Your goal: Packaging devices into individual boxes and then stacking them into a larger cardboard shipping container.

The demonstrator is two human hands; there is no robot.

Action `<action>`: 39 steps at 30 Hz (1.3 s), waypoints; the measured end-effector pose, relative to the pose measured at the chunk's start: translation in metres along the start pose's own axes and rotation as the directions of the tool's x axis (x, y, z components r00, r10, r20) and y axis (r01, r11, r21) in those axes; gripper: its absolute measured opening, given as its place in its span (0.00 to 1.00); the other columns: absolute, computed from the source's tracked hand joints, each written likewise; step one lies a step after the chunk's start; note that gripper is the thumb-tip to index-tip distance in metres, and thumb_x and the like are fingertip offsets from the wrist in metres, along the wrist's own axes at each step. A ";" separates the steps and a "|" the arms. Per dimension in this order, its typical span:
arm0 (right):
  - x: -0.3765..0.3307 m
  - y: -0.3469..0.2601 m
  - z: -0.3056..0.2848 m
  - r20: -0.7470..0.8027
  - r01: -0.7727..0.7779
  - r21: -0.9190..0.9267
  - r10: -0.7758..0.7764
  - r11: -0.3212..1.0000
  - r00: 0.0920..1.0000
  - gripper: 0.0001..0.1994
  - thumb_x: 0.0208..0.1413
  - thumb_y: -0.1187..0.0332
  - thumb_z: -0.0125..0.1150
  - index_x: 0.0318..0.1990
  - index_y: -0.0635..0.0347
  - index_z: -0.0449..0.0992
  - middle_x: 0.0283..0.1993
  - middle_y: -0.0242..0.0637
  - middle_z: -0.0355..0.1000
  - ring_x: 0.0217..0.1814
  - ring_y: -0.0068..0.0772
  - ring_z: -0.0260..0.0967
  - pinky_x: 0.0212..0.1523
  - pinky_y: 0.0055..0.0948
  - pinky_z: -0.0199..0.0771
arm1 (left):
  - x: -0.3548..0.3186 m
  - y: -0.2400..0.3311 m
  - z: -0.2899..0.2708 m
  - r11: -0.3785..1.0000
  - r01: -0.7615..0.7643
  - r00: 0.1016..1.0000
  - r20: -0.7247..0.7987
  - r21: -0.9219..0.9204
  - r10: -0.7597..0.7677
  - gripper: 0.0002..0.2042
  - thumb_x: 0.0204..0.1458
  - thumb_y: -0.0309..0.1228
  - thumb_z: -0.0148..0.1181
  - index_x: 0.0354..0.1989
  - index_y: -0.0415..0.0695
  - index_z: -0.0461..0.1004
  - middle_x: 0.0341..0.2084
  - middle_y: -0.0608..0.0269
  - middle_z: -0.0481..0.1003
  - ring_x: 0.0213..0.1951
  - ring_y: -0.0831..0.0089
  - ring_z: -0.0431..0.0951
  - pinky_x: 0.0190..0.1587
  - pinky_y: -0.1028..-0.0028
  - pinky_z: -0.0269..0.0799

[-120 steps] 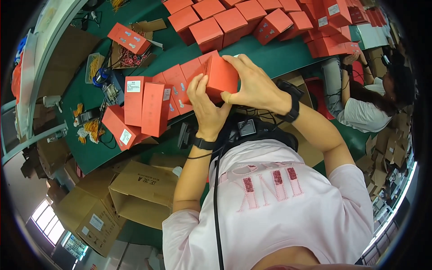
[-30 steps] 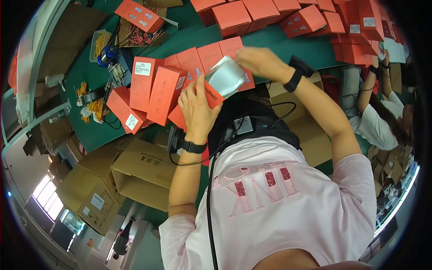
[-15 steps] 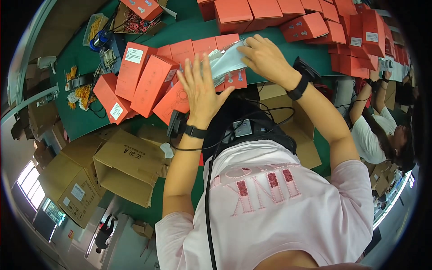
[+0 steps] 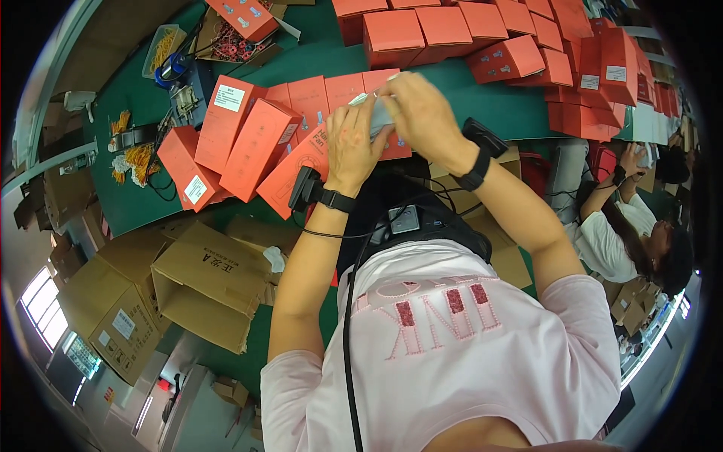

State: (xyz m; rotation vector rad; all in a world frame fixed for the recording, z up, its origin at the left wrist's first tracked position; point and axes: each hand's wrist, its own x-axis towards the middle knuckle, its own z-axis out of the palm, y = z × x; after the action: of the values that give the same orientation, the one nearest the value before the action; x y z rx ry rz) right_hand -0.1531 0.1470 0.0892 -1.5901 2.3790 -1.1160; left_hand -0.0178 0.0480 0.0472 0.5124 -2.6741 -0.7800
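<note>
A pale grey-blue item in a clear plastic wrapper (image 4: 381,119) is between my two hands, largely covered by them; its kind I cannot make out. My left hand (image 4: 351,143) closes on its left side with bent fingers. From the upper right, my right hand (image 4: 423,113) grips its other side, slightly blurred. Under and beside the hands lie orange-red boxes: one (image 4: 295,175) beneath my left wrist, another with a printed face (image 4: 260,147) to its left, and a row of boxes (image 4: 307,96) just beyond.
Many more red boxes (image 4: 395,34) are stacked at the back and right of the green table (image 4: 316,45). Yellow cords (image 4: 139,160) and a blue tool (image 4: 172,68) lie at left. Open cartons (image 4: 211,264) stand below the table edge. A co-worker (image 4: 621,226) sits at right.
My left hand has gone from spread fingers to closing on the wrapped item. My right hand has moved slightly down and left, and the item now shows less between them.
</note>
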 end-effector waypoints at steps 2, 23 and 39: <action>-0.001 0.006 -0.015 0.141 -0.058 -0.122 0.075 0.991 0.987 0.08 0.55 0.70 0.63 0.40 0.62 0.77 0.38 0.42 0.70 0.41 0.47 0.68 0.43 0.40 0.71 | 0.000 -0.001 0.000 0.999 -0.009 1.000 -0.021 -0.041 0.008 0.30 0.47 0.35 0.71 0.58 0.39 0.70 0.43 0.54 0.76 0.48 0.56 0.72 0.50 0.59 0.65; -0.013 -0.003 0.000 -0.134 0.103 -0.034 -0.107 0.994 0.985 0.15 0.56 0.72 0.58 0.52 0.62 0.75 0.57 0.49 0.71 0.59 0.52 0.68 0.63 0.49 0.65 | 0.021 0.003 -0.013 0.962 0.265 0.960 0.109 -0.066 -0.257 0.31 0.38 0.29 0.74 0.56 0.42 0.72 0.47 0.58 0.77 0.51 0.59 0.72 0.56 0.60 0.66; -0.001 -0.040 -0.056 -0.157 -0.141 0.204 0.174 0.969 0.972 0.12 0.61 0.76 0.59 0.51 0.63 0.79 0.50 0.42 0.78 0.51 0.38 0.75 0.53 0.32 0.73 | 0.037 -0.036 -0.121 -0.538 -0.114 0.672 0.334 -0.835 -0.661 0.25 0.64 0.55 0.47 0.52 0.46 0.73 0.49 0.59 0.77 0.53 0.57 0.77 0.59 0.54 0.72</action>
State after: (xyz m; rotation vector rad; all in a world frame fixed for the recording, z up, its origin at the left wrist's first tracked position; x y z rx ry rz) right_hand -0.1459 0.1689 0.1535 -1.2659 2.3643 -1.4524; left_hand 0.0051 -0.0504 0.1317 0.8317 -0.1894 -2.2880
